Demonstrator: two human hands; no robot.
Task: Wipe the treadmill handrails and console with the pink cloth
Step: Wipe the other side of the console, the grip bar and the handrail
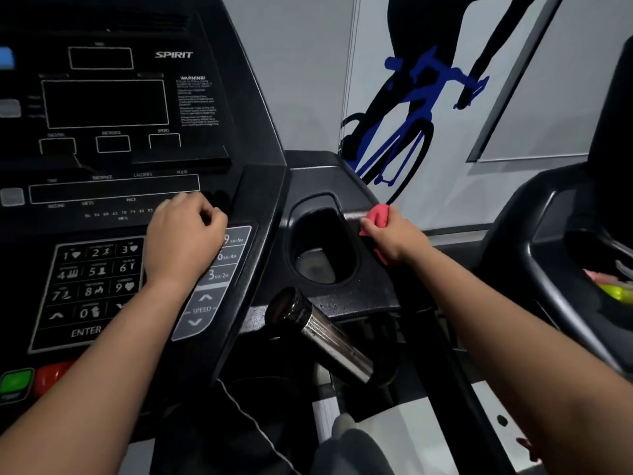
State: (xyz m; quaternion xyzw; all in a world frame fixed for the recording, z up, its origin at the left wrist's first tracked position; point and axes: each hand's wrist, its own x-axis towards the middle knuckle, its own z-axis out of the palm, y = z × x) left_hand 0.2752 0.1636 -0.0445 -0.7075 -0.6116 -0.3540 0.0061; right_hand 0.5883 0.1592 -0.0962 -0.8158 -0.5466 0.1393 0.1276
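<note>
Treadmill console (113, 138) fills the left of the view, its dark display panels far and its numbered keypad (92, 286) near, with a green button (15, 383) and a red one (51, 375) at the near left edge. Over the keypad's right side rests the left hand (185, 234), fingers curled loosely under and holding nothing, knuckles just beside the grey speed keys (212, 279). No cloth is on the console, so I judge its wiping is either finished or not begun; the surface gives no clear sign either way.

Right of the console sits a cup holder (322, 248) sunk in a black tray. Near it, a chrome grip bar (329, 334) slants toward the viewer. At the cup holder's far right rim, the right hand (394, 234) grips the pink cloth (376, 216), fingers wrapped round it and pressing it against a short metal bar (352, 216). This looks like the handrail stage, in progress on the right side. The chrome bar and the left-side rail, which is out of view, probably remain.

Farther right stands a second machine (565, 241) with pink and yellow items (613, 286) in its tray, too blurred to name. A cyclist mural (411, 97) covers the far wall. The cup holder's raised rim may hinder the cloth's sweep.
</note>
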